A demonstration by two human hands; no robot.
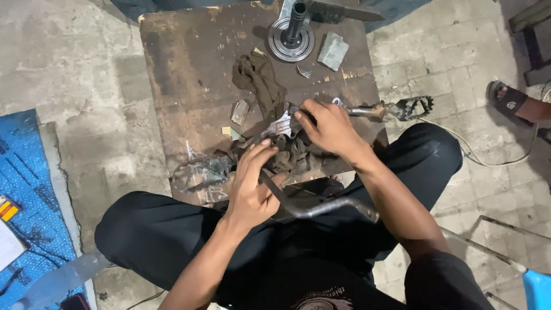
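At the centre of the frame, the person is sitting with knees spread around a low, dark, stained wooden bench (189, 74) and working on a greasy metal bracket-and-lever part (284, 123) that is lying near the bench's front edge, partly wrapped in a dirty brown rag (293, 155). The right hand (330, 129) is pressing down on the silvery end of that part, its grip pressed together around the metal. A steel rod ending in a toothed footpeg (410, 107) is sticking out past this hand toward the right of the frame. The left hand (252, 186) is lying just below, fingers half curled, its grip closing on the rag and on a bent grey metal bar (313, 208) that is curving across the lap.

As a judgement, the work seems midway: the part is shining in places, yet grime is clinging to much of it.

At the upper centre, a round steel hub with an upright shaft (291, 37) is standing on the bench, with a grey flat block (333, 50) beside it. Another person's sandalled foot (508, 100) is showing at the right edge, and a blue patterned mat (26, 189) is lying at the left.
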